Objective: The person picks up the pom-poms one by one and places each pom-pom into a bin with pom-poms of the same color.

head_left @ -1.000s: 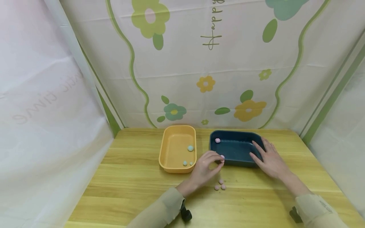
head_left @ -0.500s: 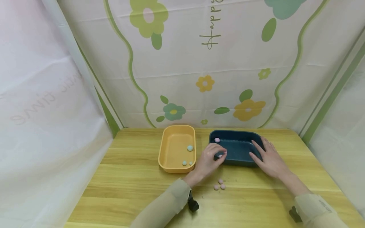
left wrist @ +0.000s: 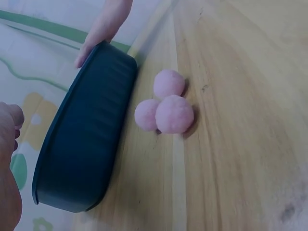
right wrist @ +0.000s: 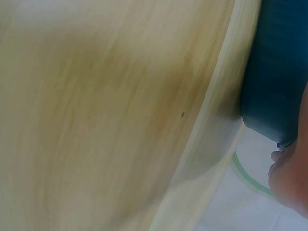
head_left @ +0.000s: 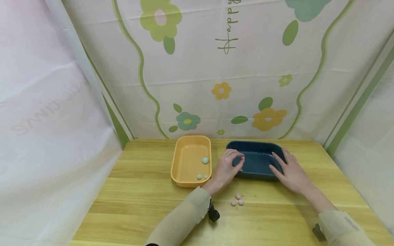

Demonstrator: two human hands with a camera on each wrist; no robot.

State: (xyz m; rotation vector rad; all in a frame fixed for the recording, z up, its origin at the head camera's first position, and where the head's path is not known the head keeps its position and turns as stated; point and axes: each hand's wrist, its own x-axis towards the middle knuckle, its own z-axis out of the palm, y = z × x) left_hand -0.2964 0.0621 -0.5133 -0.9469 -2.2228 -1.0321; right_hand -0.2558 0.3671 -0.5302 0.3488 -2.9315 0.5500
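My left hand (head_left: 226,168) reaches over the left end of a dark blue tray (head_left: 258,176). Its thumb and forefinger pinch a small pink ball (head_left: 242,157), mostly hidden by the fingertips. A bit of another pink ball (head_left: 241,169) seems to show just below the thumb. My right hand (head_left: 292,174) rests across the tray's right end with fingers spread and fairly straight. Three pink balls (left wrist: 174,114) lie close together on the table in front of the tray. In the left wrist view, only part of the left hand (left wrist: 7,163) appears at the edge.
Left of the blue tray stands a yellow tray (head_left: 176,160) holding light green balls (head_left: 205,160) of differing sizes. Both trays sit near the back edge of the wooden table (head_left: 129,191). A flowered curtain (head_left: 191,68) hangs behind, with more cloth at both sides.
My left hand has moved forward and slightly right, from the blue tray's front rim to over its inside. It now covers the pink ball in the far left corner. The right hand stays put.
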